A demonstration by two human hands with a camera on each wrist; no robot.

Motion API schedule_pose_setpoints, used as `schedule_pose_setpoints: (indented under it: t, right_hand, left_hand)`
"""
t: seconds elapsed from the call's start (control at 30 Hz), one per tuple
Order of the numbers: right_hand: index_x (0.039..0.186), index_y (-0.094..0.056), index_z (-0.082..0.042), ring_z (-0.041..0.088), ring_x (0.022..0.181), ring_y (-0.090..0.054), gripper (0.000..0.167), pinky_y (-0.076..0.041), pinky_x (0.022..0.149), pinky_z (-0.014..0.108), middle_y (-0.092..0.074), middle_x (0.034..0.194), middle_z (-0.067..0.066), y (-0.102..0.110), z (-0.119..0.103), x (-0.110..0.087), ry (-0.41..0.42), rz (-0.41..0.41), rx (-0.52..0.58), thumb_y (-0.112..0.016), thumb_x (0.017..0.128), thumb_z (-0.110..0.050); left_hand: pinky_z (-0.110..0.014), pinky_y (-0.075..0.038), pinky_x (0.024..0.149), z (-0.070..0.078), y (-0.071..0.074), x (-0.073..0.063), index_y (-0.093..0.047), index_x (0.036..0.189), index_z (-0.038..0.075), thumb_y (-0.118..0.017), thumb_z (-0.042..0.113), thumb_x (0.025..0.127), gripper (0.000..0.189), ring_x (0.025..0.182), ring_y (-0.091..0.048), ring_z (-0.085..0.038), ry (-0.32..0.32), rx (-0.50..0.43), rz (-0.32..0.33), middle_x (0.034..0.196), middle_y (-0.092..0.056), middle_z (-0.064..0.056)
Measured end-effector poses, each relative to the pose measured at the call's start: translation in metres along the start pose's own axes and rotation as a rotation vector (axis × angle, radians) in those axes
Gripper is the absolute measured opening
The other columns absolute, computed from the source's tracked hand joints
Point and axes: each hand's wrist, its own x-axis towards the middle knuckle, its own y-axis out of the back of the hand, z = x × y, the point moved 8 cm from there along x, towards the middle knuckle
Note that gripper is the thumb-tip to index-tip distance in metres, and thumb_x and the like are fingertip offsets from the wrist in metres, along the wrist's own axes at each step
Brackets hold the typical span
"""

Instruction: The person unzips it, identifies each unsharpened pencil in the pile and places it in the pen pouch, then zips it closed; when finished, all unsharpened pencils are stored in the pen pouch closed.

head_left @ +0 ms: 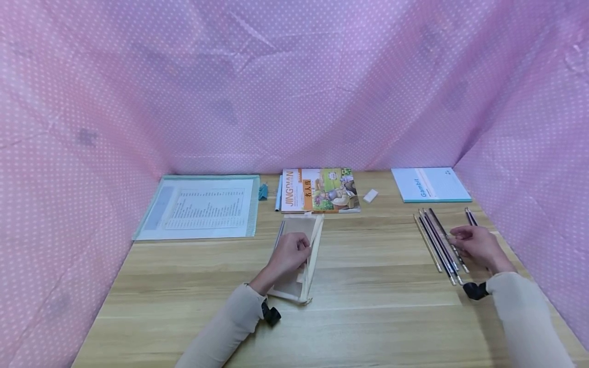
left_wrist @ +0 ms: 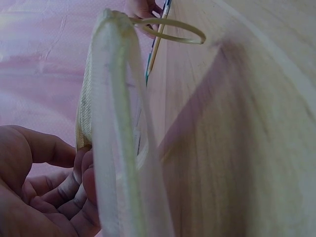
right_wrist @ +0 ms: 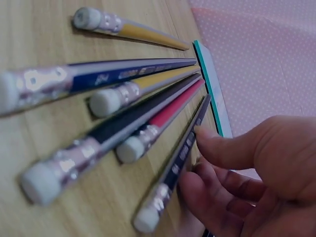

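With thumb and fingers, my left hand [head_left: 289,253] pinches the zipped edge of a see-through pencil pouch [head_left: 301,224] with pale trim. In the left wrist view the pouch [left_wrist: 118,123] stands up from the table, and a loop pull [left_wrist: 197,35] sticks out of its end. On the right, my right hand [head_left: 478,248] pinches a dark pencil [right_wrist: 174,170] between thumb and fingers, close over the tabletop. Beside it lie several other pencils, among them a pink-red one [right_wrist: 170,109], a blue one [right_wrist: 113,74] and a yellow one [right_wrist: 153,37], all with white erasers.
A document folder [head_left: 202,209] lies at the left. Along the back are a small teal object [head_left: 263,192], a light blue stick-like item [head_left: 278,194], a book [head_left: 317,191], a white eraser [head_left: 370,196] and a blue notebook [head_left: 430,185]. Pink dotted cloth [head_left: 294,92] surrounds the table.
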Motion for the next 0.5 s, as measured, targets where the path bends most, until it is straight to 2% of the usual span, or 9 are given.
schedule_pose_setpoints:
  t: [0.13, 0.33, 0.5]
  right_hand:
    - [0.126, -0.054, 0.017, -0.001, 0.068, -0.057, 0.041, -0.053, 0.059, 0.021, -0.067, 0.101, 0.025, 0.0013, -0.0013, -0.0001, 0.008, 0.000, -0.027, -0.059, 0.097, -0.011]
    - [0.130, -0.050, 0.018, 0.005, 0.065, -0.059, 0.057, -0.051, 0.057, 0.024, -0.066, 0.103, 0.029, 0.0005, -0.0042, 0.0005, 0.001, -0.022, -0.060, -0.060, 0.100, -0.030]
    - [0.126, -0.053, 0.017, 0.006, 0.058, -0.057, 0.047, -0.048, 0.054, 0.024, -0.069, 0.095, 0.023, 0.0023, -0.0057, 0.0020, 0.032, -0.005, -0.103, -0.059, 0.100, -0.022]
  left_hand:
    - [-0.016, -0.042, 0.043, 0.0009, 0.0008, 0.0002, -0.066, 0.082, 0.003, -0.061, 0.002, 0.090, 0.010, 0.047, -0.056, -0.008, 0.008, 0.001, -0.004, 0.059, -0.061, -0.002]
    - [-0.016, -0.041, 0.043, 0.0020, 0.0014, 0.0003, -0.067, 0.083, 0.003, -0.061, 0.003, 0.091, 0.010, 0.047, -0.056, -0.008, 0.022, 0.002, -0.011, 0.060, -0.060, -0.002]
    - [-0.016, -0.041, 0.042, 0.0042, 0.0032, 0.0000, -0.066, 0.081, 0.003, -0.060, 0.002, 0.089, 0.010, 0.045, -0.055, -0.008, 0.012, 0.000, -0.004, 0.058, -0.060, -0.002]
